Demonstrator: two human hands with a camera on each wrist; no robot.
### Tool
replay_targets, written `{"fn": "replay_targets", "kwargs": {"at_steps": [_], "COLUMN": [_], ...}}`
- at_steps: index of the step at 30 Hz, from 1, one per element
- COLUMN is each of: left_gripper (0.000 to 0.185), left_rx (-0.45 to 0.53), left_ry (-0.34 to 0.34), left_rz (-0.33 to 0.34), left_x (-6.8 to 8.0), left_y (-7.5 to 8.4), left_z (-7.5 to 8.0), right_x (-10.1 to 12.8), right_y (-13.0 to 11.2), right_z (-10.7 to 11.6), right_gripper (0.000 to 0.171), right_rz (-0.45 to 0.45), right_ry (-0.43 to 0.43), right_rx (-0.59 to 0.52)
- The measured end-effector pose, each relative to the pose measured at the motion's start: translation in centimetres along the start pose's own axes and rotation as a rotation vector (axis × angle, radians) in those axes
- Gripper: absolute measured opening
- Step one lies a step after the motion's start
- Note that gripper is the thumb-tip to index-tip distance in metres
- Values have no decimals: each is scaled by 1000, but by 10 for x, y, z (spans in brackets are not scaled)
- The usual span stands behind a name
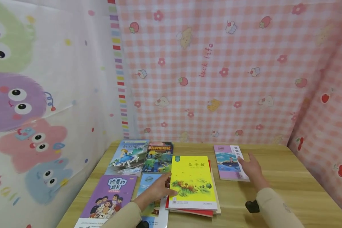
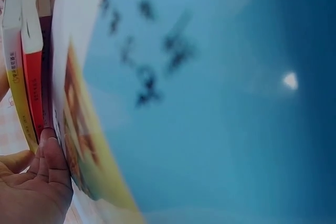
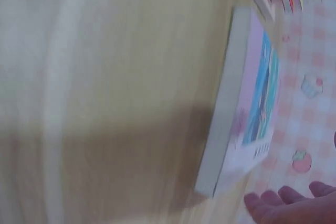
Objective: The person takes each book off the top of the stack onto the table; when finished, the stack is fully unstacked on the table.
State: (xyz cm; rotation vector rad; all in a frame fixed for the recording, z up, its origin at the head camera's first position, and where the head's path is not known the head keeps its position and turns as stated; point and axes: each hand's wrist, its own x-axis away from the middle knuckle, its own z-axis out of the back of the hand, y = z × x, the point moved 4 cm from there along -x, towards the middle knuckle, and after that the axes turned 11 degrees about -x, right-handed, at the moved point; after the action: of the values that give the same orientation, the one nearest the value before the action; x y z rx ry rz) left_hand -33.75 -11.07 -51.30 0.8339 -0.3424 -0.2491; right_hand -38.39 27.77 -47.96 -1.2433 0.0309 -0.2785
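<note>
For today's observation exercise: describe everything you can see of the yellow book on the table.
The yellow book is a thin paperback with a glossy cover: dark characters at the top, a cartoon meadow scene below, a white strip at the bottom. It lies flat and closed on top of a small stack on the wooden table. The left hand touches its left edge.

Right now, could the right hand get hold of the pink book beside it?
Probably yes. The right hand hovers open at the right edge of the pink book, which lies flat and alone on the table. Nothing lies on it or between them.
</note>
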Motion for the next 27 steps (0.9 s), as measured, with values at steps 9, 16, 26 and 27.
{"fn": "replay_targets", "kwargs": {"at_steps": [9, 16, 26, 27], "left_gripper": [90, 79, 65, 67], "left_rx": [-27, 11, -43, -49], "left_ry": [23, 35, 63, 60], "left_rz": [14, -27, -77, -79], "left_x": [0, 1, 5, 5], "left_y": [1, 3, 10, 12], "left_z": [1, 0, 0, -2], "right_x": [25, 54, 83, 83], "right_y": [-10, -7, 9, 11], "right_z": [-45, -82, -108, -108], "right_gripper": [69, 59, 67, 67], "right_rz": [72, 56, -53, -50], "right_ry": [-130, -162, -216, -214], "right_rx": [-108, -169, -153, -145]}}
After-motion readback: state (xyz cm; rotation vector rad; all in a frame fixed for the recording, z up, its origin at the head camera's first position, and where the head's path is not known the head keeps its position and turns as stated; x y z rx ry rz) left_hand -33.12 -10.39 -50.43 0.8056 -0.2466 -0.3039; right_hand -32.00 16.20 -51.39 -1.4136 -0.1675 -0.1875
